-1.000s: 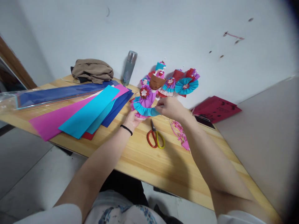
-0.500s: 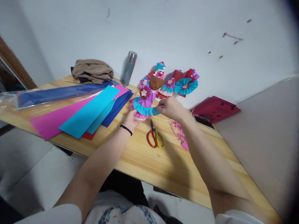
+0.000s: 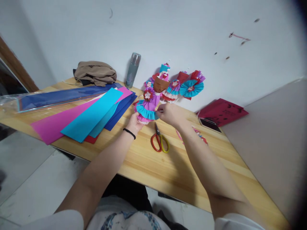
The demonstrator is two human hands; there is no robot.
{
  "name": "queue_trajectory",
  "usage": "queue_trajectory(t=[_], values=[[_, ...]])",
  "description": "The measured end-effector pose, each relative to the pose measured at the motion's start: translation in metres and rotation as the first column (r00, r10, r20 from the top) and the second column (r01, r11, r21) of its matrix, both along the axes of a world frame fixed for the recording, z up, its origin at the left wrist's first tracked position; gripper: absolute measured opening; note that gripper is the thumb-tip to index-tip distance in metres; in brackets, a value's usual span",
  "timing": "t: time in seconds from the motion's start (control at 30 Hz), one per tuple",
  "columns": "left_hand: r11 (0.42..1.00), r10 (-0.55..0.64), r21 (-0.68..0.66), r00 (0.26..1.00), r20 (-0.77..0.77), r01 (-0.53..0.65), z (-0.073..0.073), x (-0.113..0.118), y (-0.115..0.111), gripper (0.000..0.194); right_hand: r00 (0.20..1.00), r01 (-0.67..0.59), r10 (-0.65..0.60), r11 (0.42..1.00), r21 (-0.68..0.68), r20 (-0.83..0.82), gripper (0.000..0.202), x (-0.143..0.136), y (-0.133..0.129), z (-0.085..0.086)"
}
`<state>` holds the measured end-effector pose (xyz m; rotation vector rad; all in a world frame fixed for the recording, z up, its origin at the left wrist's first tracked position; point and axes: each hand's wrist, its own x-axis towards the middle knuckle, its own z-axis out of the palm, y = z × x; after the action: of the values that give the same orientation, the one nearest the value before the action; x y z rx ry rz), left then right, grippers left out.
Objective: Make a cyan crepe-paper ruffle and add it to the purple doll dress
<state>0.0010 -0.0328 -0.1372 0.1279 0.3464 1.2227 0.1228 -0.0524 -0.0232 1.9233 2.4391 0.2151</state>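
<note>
My left hand (image 3: 135, 122) grips the lower side of a crepe-paper figure (image 3: 150, 103) with a purple body, a flower rosette on its front and a brown cup-like top. Around its base runs a gathered turquoise paper strip (image 3: 146, 112). My right hand (image 3: 169, 113) is closed in a pinch on the right end of that strip, against the figure's right side. Its fingertips are partly hidden from the camera. Just below the figure, scissors (image 3: 159, 139) with one red and one yellow handle lie on the table.
Further crepe-paper figures (image 3: 190, 88) stand by the wall. Pink, turquoise and blue paper sheets (image 3: 92, 113) fan out at left, beside a plastic-wrapped blue pack (image 3: 57, 97). A thermos (image 3: 133, 71), brown cloth (image 3: 95, 72), red bag (image 3: 222, 112) and phone (image 3: 209, 124) line the back.
My right hand has moved left and closer to the figure, and the loose end of the turquoise strip now lies against it. My left hand has stayed in place.
</note>
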Motion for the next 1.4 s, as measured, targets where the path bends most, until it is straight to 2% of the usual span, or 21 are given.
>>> queue_trajectory(t=[0.17, 0.4, 0.53, 0.63, 0.83, 1.03, 1.2, 1.4], values=[[1.000, 0.010, -0.002, 1.000, 0.009, -0.010, 0.004, -0.002, -0.004, 0.029, 0.998, 0.045, -0.046, 0.998, 0.042, 0.032, 0.032, 0.001, 0.002, -0.006], [0.997, 0.057, -0.048, 0.998, -0.010, -0.058, 0.000, -0.002, -0.003, 0.027, 0.998, -0.009, 0.009, 1.000, 0.004, 0.057, 0.031, 0.003, 0.005, -0.015], [0.992, 0.100, -0.079, 0.994, -0.037, -0.103, -0.002, -0.002, -0.007, 0.018, 0.999, -0.001, 0.001, 1.000, 0.014, 0.034, 0.030, 0.004, 0.006, -0.015], [0.990, 0.088, -0.103, 0.993, -0.078, -0.096, -0.004, 0.000, -0.011, 0.015, 1.000, -0.001, 0.000, 1.000, 0.005, 0.004, 0.029, 0.007, 0.009, -0.013], [0.990, 0.019, -0.133, 0.984, -0.180, -0.044, -0.012, 0.014, -0.018, 0.018, 1.000, 0.005, -0.005, 1.000, 0.015, 0.006, 0.031, 0.011, 0.011, -0.010], [0.986, 0.118, -0.090, 0.974, -0.195, -0.137, -0.016, 0.023, -0.017, 0.030, 1.000, -0.010, 0.009, 1.000, 0.011, 0.029, 0.030, 0.012, 0.009, -0.011], [0.979, 0.174, -0.077, 0.966, -0.189, -0.191, -0.018, 0.024, -0.013, 0.038, 0.998, 0.007, -0.011, 0.998, 0.065, 0.058, 0.032, 0.012, 0.005, -0.006], [0.979, 0.185, -0.051, 0.964, -0.191, -0.197, -0.017, 0.024, -0.014, 0.039, 0.997, -0.034, 0.029, 0.997, 0.069, 0.066, 0.033, 0.006, -0.003, -0.002]])
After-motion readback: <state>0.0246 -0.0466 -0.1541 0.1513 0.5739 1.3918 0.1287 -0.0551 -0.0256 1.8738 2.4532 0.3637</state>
